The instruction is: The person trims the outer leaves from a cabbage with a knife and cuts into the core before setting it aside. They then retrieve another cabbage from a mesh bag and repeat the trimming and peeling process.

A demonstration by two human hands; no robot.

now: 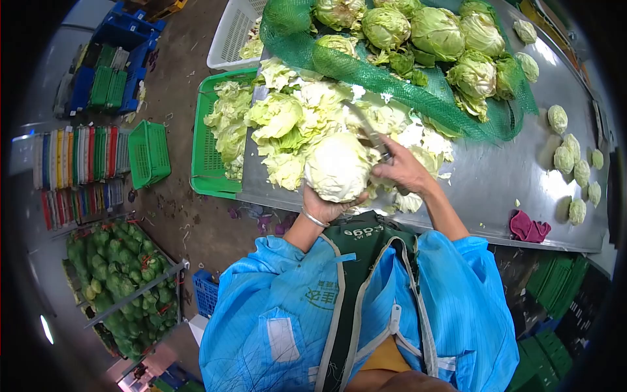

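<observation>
A pale, trimmed cabbage rests in my left hand, whose fingers wrap its underside. Just right of the cabbage, my right hand is closed on the handle of a knife. The blade points up and to the left, over the far side of the cabbage. Loose cabbage leaves are heaped on the metal table beyond and beside both hands. Whole cabbages lie in and around a green mesh net at the back.
Left of the table stand a green crate holding leaves and a white crate. Small round vegetables and a dark red cloth lie on the table's right side. A bin of green vegetables is at the lower left.
</observation>
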